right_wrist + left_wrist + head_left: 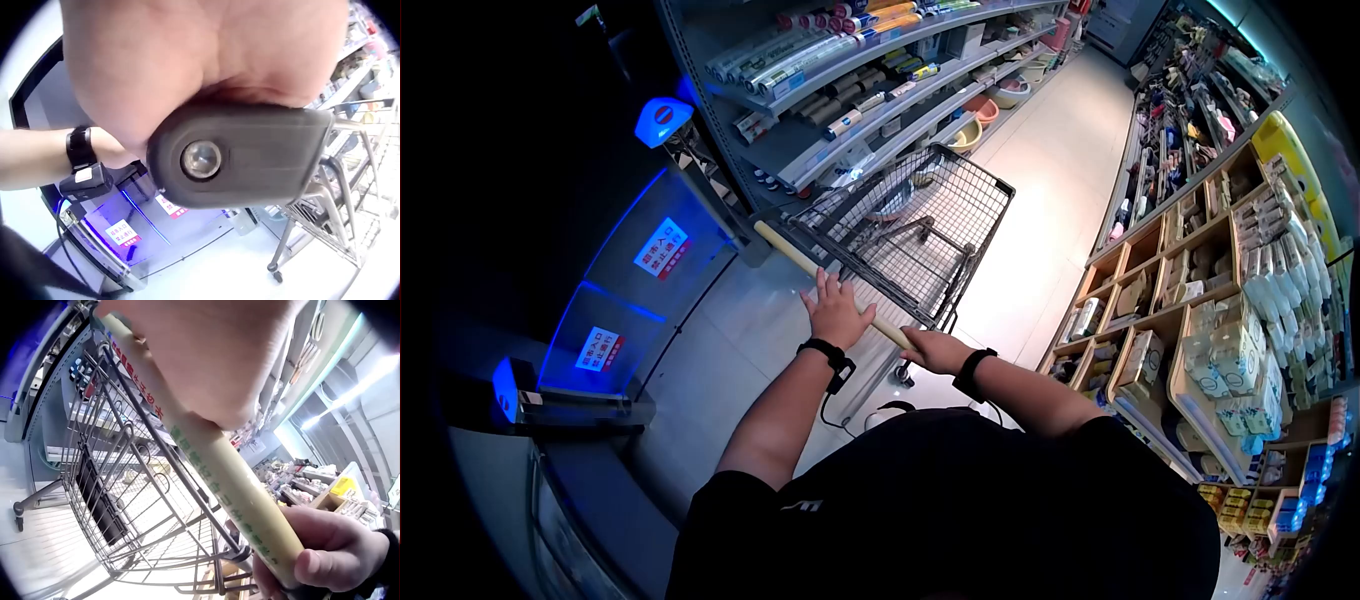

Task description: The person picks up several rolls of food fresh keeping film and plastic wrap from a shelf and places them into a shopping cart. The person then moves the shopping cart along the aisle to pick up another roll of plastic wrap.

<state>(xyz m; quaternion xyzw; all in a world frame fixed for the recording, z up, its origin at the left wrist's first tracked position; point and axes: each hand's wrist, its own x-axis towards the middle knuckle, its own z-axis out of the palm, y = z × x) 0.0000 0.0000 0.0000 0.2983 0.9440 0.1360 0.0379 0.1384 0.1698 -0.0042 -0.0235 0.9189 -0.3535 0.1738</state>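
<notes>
A black wire shopping cart (920, 235) stands in front of me, its basket pointing up the aisle. Its pale yellow handle (785, 247), printed with red and green lettering in the left wrist view, runs across beneath both hands. My left hand (837, 312) rests on the middle of this bar, fingers spread and fairly straight. At the right end, my right hand (937, 352) grips the handle; thumb and fingers curl round it in the left wrist view. The dark plastic end bracket (250, 156) of the handle fills the middle of the right wrist view, just under that hand.
Left of the cart is a blue-lit entrance gate (625, 290) with signs. Shelves (830, 150) with rolled goods and basins stand ahead on the left. Wooden cubby shelves (1145, 310) with packaged goods line the right. A pale tiled aisle (1060, 130) runs between them.
</notes>
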